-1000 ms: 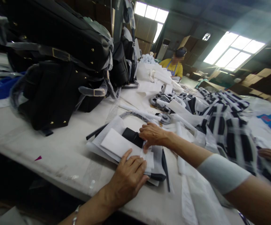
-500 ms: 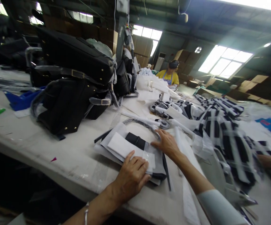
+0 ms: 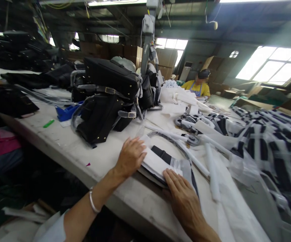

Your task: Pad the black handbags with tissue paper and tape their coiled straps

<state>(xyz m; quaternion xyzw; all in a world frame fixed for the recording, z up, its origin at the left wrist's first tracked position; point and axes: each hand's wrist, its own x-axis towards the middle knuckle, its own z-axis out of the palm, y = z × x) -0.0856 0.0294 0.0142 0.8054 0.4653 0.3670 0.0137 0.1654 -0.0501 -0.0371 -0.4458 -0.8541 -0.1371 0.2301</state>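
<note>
A flat stack of white paper sheets (image 3: 155,163) and grey-and-black fabric pieces (image 3: 163,155) lies near the front edge of the long white table (image 3: 105,158). My left hand (image 3: 131,156) rests on the stack's left end, fingers curled over its edge. My right hand (image 3: 183,196) lies flat on the stack's near right corner, fingers stretched out and pressing down. A crinkled clear plastic piece (image 3: 177,164) sits just beyond my right fingertips. A metal bracelet is on my left wrist.
Black bags with straps and studs (image 3: 105,101) are piled at the table's middle left. A blue item (image 3: 66,112) and a green marker (image 3: 48,123) lie further left. Black-and-white striped pieces in plastic (image 3: 266,141) cover the right. A person in yellow (image 3: 198,86) works at the far end.
My left hand slid from the stack's near side to its left end. My right hand came back from the far side to the near right corner. The view swung left and up.
</note>
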